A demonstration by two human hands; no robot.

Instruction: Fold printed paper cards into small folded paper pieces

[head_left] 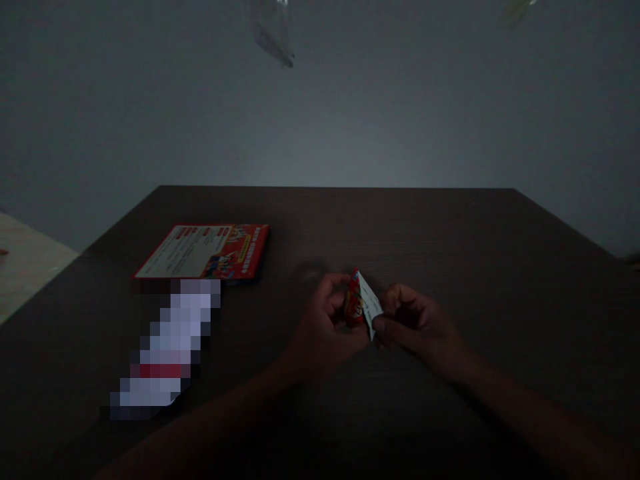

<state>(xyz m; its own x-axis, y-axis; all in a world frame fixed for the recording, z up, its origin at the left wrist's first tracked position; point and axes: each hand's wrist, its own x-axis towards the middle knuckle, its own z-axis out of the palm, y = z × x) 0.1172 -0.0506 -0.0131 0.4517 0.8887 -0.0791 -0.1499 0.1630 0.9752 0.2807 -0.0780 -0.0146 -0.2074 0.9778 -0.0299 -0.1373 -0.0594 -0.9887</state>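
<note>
Both of my hands meet over the middle of a dark wooden table (450, 233) and hold a small folded red and white paper piece (361, 303). My left hand (325, 323) curls its fingers round the red side. My right hand (410, 323) pinches the white lower corner between thumb and fingers. The paper stands nearly upright between them, just above the tabletop.
A red and white printed booklet or flat box (205, 252) lies at the left of the table. In front of it is a pixelated, blurred white and red patch (167, 350). A pale wall rises behind; a lighter surface (25, 260) shows at far left.
</note>
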